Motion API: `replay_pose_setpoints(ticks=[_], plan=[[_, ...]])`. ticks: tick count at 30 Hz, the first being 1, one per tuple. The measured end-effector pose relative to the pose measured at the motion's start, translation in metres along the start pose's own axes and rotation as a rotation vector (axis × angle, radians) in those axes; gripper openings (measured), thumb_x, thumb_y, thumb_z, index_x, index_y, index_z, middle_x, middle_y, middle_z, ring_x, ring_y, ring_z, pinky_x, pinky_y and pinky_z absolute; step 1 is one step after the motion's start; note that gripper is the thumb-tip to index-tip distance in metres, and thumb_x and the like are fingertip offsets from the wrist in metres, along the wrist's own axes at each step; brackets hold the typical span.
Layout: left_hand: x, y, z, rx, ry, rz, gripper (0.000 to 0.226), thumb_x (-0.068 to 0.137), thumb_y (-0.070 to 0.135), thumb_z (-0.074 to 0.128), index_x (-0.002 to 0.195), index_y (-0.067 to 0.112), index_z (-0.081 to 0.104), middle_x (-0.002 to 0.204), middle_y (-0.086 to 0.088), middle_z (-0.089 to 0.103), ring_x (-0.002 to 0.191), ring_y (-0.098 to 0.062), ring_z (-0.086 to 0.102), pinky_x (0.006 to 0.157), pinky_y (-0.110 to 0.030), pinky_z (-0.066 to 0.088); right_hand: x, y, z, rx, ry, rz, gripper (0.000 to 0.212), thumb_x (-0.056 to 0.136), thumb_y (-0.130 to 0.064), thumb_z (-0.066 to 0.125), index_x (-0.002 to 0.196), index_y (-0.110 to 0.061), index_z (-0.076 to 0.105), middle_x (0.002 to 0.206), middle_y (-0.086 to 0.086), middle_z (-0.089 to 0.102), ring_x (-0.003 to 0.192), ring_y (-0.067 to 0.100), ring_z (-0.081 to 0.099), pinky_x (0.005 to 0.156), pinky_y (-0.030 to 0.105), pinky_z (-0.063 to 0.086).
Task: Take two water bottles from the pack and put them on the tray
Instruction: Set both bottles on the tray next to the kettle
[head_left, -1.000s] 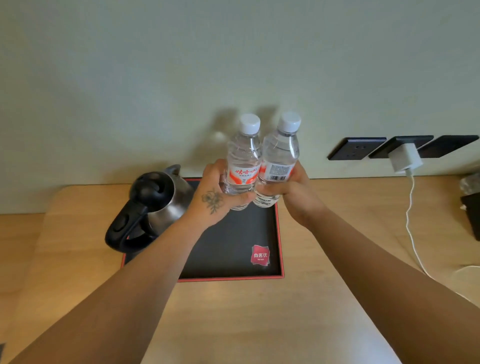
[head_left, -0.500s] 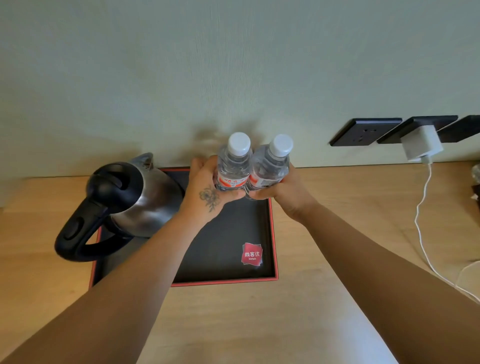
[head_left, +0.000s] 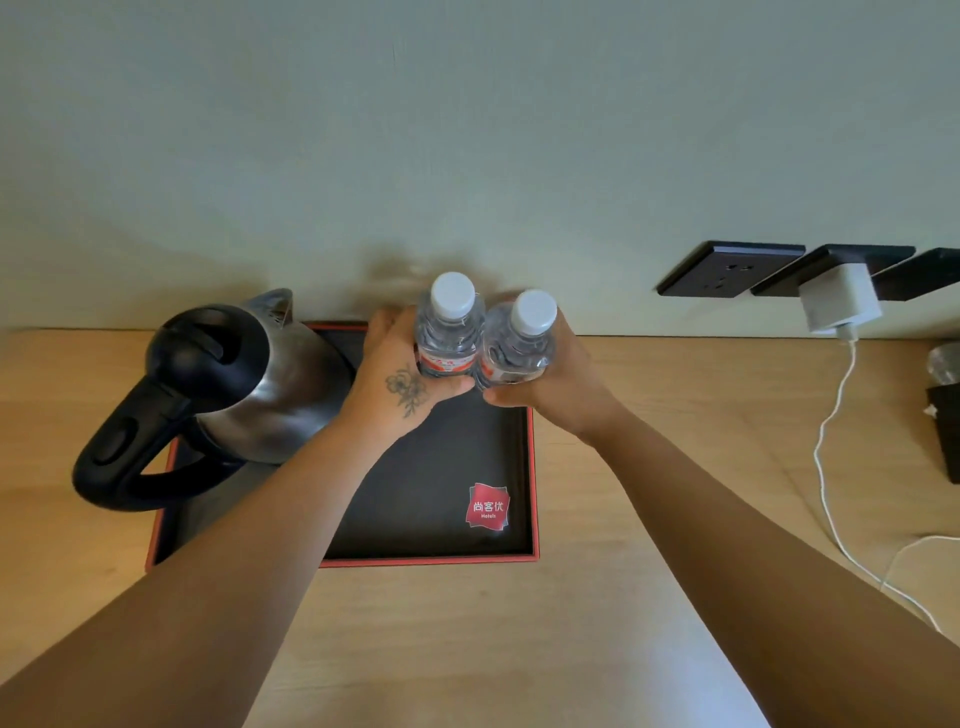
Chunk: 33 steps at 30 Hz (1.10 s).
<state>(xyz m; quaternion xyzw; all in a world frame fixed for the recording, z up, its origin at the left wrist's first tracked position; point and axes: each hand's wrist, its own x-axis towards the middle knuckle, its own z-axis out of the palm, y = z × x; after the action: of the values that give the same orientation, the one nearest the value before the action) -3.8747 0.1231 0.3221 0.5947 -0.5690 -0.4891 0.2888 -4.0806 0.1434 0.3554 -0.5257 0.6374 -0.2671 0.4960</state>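
Note:
Two clear water bottles with white caps and red-and-white labels stand upright side by side over the far right corner of the tray. My left hand grips the left bottle. My right hand grips the right bottle. The two bottles touch each other. The black tray has a red rim and a red logo sticker near its front right corner. The hands hide the bottles' bases, so I cannot tell whether they rest on the tray. No pack is in view.
A steel kettle with a black handle stands on the tray's left part. Black wall sockets hold a white charger whose cable trails over the wooden table at the right. A dark object sits at the right edge.
Both hands have lowered the two bottles toward the far right corner of the tray. The view has come closer and tilted down.

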Motion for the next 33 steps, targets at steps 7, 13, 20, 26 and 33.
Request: replay_pose_setpoints(ticks=[7, 13, 20, 26, 33], plan=[[-0.025, 0.038, -0.028, 0.121, 0.068, 0.235, 0.072, 0.07, 0.053, 0.094, 0.133, 0.041, 0.059, 0.128, 0.018, 0.058, 0.13, -0.018, 0.062, 0.113, -0.051, 0.056, -0.03, -0.045, -0.041, -0.298, -0.026, -0.402, 0.062, 0.098, -0.018, 0.082, 0.154, -0.021, 0.055, 0.151, -0.003, 0.063, 0.142, 0.016, 0.059, 0.121, 0.038, 0.048], [-0.028, 0.071, -0.054, 0.118, 0.0, 0.321, 0.044, 0.091, 0.041, 0.08, 0.134, 0.037, 0.071, 0.129, 0.016, 0.077, 0.126, -0.009, 0.07, 0.105, -0.048, 0.064, -0.031, -0.074, -0.048, -0.54, -0.019, -0.46, 0.032, 0.108, -0.028, 0.07, 0.14, -0.021, 0.071, 0.134, 0.0, 0.078, 0.119, 0.025, 0.073, 0.104, 0.046, 0.06], [-0.026, 0.07, -0.074, 0.103, 0.02, 0.254, 0.031, 0.094, 0.018, 0.086, 0.122, 0.027, 0.076, 0.116, 0.018, 0.079, 0.114, 0.004, 0.071, 0.095, -0.001, 0.044, -0.021, -0.092, -0.046, -0.591, 0.215, -0.285, 0.042, 0.087, -0.047, 0.089, 0.112, -0.016, 0.078, 0.1, 0.012, 0.084, 0.101, 0.037, 0.079, 0.084, 0.049, 0.061], [-0.034, 0.074, -0.079, 0.088, -0.014, 0.215, 0.031, 0.094, 0.014, 0.086, 0.12, 0.025, 0.075, 0.118, 0.011, 0.078, 0.119, -0.017, 0.074, 0.095, -0.011, 0.047, -0.023, -0.096, -0.036, -0.695, 0.259, -0.23, 0.053, 0.08, -0.059, 0.088, 0.109, -0.015, 0.078, 0.099, 0.018, 0.082, 0.1, 0.04, 0.076, 0.084, 0.049, 0.062], [-0.038, 0.081, -0.067, 0.134, 0.008, 0.251, 0.031, 0.092, 0.012, 0.086, 0.121, 0.015, 0.076, 0.121, 0.001, 0.08, 0.119, -0.025, 0.074, 0.106, -0.036, 0.055, -0.02, -0.081, -0.024, -0.503, 0.255, -0.257, 0.058, 0.075, -0.045, 0.099, 0.101, -0.003, 0.068, 0.103, 0.008, 0.063, 0.089, 0.024, 0.059, 0.074, 0.029, 0.046]])
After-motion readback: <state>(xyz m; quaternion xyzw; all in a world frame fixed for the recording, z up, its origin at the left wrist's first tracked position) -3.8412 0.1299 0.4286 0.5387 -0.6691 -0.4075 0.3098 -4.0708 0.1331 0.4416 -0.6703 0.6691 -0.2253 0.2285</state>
